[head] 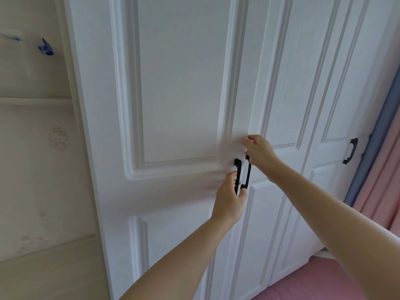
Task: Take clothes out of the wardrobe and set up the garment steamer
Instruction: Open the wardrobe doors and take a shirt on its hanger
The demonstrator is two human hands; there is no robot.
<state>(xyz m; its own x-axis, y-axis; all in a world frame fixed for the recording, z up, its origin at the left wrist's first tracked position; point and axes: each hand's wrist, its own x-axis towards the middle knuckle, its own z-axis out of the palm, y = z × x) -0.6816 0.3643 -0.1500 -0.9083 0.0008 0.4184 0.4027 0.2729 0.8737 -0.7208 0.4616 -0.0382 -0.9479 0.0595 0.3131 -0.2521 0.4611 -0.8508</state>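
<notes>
So you're standing right up at the wardrobe (179, 87), white panelled doors all closed, and both your hands are on the pair of black handles where the two middle doors meet. Your left hand (229, 200) is curled round the lower part of the left handle (237, 169), thumb on the left side of the bar and fingertips wrapped in behind it. Your right hand (259, 151) sits higher up, over the top end of the right handle (248, 174); the fingers bend in toward the door there, but the hand hides the top of the bar, so I honestly can't tell if it's actually gripping it or just touching. The two hands are close but not touching each other, left one lower and nearer you, right one higher.

Far over on the right there's a third handle (350, 150) on another door, same black style. Past that, at the right edge, there's a blue-grey strip (376, 135) and pink curtain fabric (389, 174). Bottom right corner shows a pink bed surface (324, 280) pushed up near the wardrobe. On the left is a pale wall (32, 169) with faint cartoon prints, plus a small blue blurry thing (45, 47) up high that I can't make out.
</notes>
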